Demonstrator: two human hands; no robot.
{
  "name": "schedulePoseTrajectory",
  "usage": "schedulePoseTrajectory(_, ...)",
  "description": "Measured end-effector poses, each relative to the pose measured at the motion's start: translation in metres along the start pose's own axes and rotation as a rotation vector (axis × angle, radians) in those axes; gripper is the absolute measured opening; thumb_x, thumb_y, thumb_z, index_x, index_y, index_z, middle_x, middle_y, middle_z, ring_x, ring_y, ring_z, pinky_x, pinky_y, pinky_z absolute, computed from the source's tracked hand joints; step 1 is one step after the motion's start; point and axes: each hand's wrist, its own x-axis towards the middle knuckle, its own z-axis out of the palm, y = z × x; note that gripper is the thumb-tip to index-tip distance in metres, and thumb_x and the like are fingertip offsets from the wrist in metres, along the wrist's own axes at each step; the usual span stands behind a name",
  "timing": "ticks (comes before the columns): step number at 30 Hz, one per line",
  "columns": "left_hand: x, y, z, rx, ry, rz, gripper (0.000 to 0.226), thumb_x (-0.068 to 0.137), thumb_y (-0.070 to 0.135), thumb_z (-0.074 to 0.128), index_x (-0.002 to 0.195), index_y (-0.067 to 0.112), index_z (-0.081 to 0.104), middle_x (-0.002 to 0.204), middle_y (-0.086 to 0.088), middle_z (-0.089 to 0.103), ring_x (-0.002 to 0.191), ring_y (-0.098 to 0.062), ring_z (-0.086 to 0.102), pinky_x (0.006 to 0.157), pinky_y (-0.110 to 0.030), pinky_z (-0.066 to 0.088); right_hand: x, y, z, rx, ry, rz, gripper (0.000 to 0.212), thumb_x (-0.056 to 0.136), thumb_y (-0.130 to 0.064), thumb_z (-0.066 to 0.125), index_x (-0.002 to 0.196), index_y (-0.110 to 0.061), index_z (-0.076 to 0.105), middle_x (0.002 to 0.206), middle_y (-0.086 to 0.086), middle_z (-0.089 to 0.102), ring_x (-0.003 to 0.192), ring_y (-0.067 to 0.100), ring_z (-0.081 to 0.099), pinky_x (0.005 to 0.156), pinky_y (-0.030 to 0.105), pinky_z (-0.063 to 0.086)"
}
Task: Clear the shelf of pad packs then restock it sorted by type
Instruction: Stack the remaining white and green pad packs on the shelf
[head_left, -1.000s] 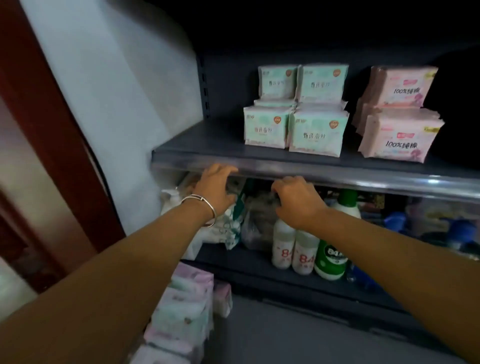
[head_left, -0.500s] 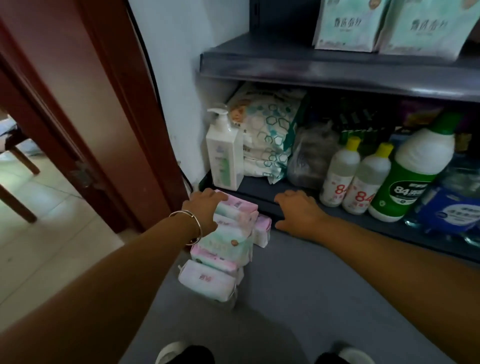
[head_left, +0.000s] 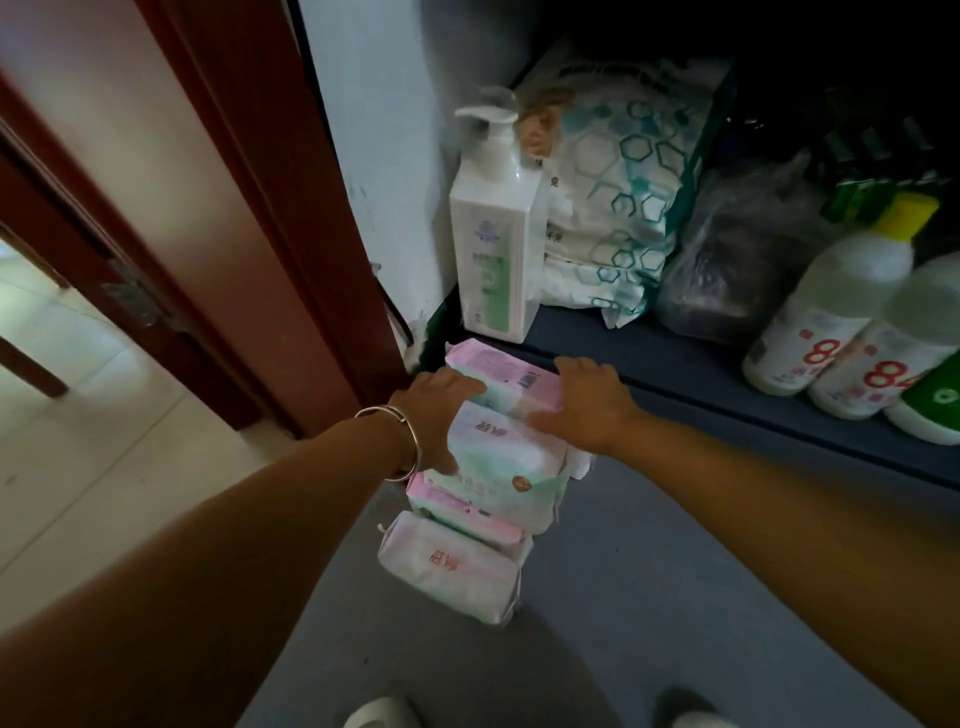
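A stack of pad packs stands on the grey floor in front of the bottom shelf. A pink pack lies on top, a green-and-white pack under it, and a pink-lettered white pack sits lowest and nearest me. My left hand, with a metal bangle on the wrist, presses against the left side of the upper packs. On the right side of the same packs rests my right hand. Both hands clasp the upper packs between them.
The bottom shelf holds a white pump bottle, a hexagon-patterned bag, a dark plastic bag and white bottles marked 84. A red-brown door frame stands at the left.
My view dropped from the upper shelf to the floor stack. Both hands came down from the shelf edge, and the right hand moved left onto the packs.
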Motion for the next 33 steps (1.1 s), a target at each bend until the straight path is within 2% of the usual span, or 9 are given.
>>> schedulePoseTrajectory(8,0.023,-0.012,0.011,0.084,-0.064,0.139,0.099,0.063,0.031,0.083,0.144,0.027,0.025,0.141,0.0,0.031,0.13,-0.023,0.029,0.108,-0.038,0.033,0.039,-0.012,0.02,0.005,-0.017,0.078,0.068,0.08,-0.051,0.065,0.128,-0.008,0.042,0.132,0.013,0.043,0.125,0.033,0.037,0.104,0.04,0.036)
schedulePoseTrajectory(12,0.026,-0.013,0.013,0.135,-0.043,0.175,0.096,0.065,0.03,0.082,0.143,0.026,0.026,0.139,-0.001,0.032,0.128,-0.022,0.029,0.11,-0.035,0.029,0.045,-0.008,0.018,0.089,-0.058,0.104,0.057,0.075,-0.046,0.071,0.114,-0.011,0.051,0.123,0.011,0.053,0.118,0.031,0.046,0.091,0.036,0.045)
schedulePoseTrajectory(17,0.029,-0.013,0.014,0.177,-0.027,0.126,0.093,0.066,0.026,0.082,0.142,0.023,0.027,0.141,0.0,0.03,0.128,-0.022,0.027,0.107,-0.036,0.032,0.037,0.002,0.016,0.191,0.063,0.048,0.049,0.072,-0.034,0.077,0.108,-0.008,0.055,0.113,0.012,0.057,0.11,0.028,0.051,0.085,0.034,0.049)
schedulePoseTrajectory(20,0.026,-0.009,0.015,0.259,-0.003,0.099,0.088,0.066,0.029,0.08,0.139,0.025,0.031,0.138,0.0,0.029,0.126,-0.023,0.026,0.1,-0.038,0.034,0.028,0.016,0.002,0.316,0.114,0.024,0.045,0.074,-0.026,0.078,0.105,-0.004,0.056,0.107,0.011,0.058,0.092,0.021,0.053,0.065,0.025,0.044)
schedulePoseTrajectory(22,0.026,-0.007,0.017,0.309,0.009,0.104,0.085,0.066,0.032,0.08,0.137,0.025,0.033,0.136,0.0,0.031,0.126,-0.022,0.027,0.1,-0.039,0.033,0.019,0.025,-0.008,0.431,0.091,0.016,0.039,0.073,-0.025,0.08,0.098,-0.008,0.055,0.097,0.005,0.057,0.083,0.015,0.052,0.055,0.018,0.039)
schedulePoseTrajectory(25,0.025,-0.005,0.021,0.267,-0.022,0.116,0.081,0.066,0.032,0.08,0.132,0.023,0.035,0.134,0.001,0.037,0.125,-0.021,0.032,0.1,-0.038,0.035,0.009,0.035,-0.016,0.559,0.057,0.0,0.035,0.071,-0.022,0.081,0.095,-0.008,0.059,0.087,-0.001,0.058,0.073,0.01,0.054,0.055,0.017,0.042)
schedulePoseTrajectory(28,0.022,-0.003,0.02,0.088,-0.071,0.187,0.068,0.066,0.022,0.079,0.124,0.02,0.045,0.124,-0.002,0.051,0.115,-0.021,0.046,0.096,-0.032,0.043,0.001,0.041,-0.024,0.609,0.062,-0.004,0.03,0.072,-0.021,0.08,0.09,-0.008,0.06,0.076,-0.005,0.054,0.068,0.009,0.051,0.052,0.018,0.038)
schedulePoseTrajectory(33,0.004,0.001,-0.008,-0.017,-0.035,0.246,0.051,0.062,0.017,0.079,0.106,0.021,0.053,0.103,0.002,0.056,0.093,-0.014,0.047,0.089,-0.034,0.047,-0.02,0.039,-0.053,0.705,0.025,-0.03,0.023,0.074,-0.016,0.079,0.088,-0.008,0.063,0.083,0.0,0.062,0.072,0.01,0.059,0.059,0.021,0.048)
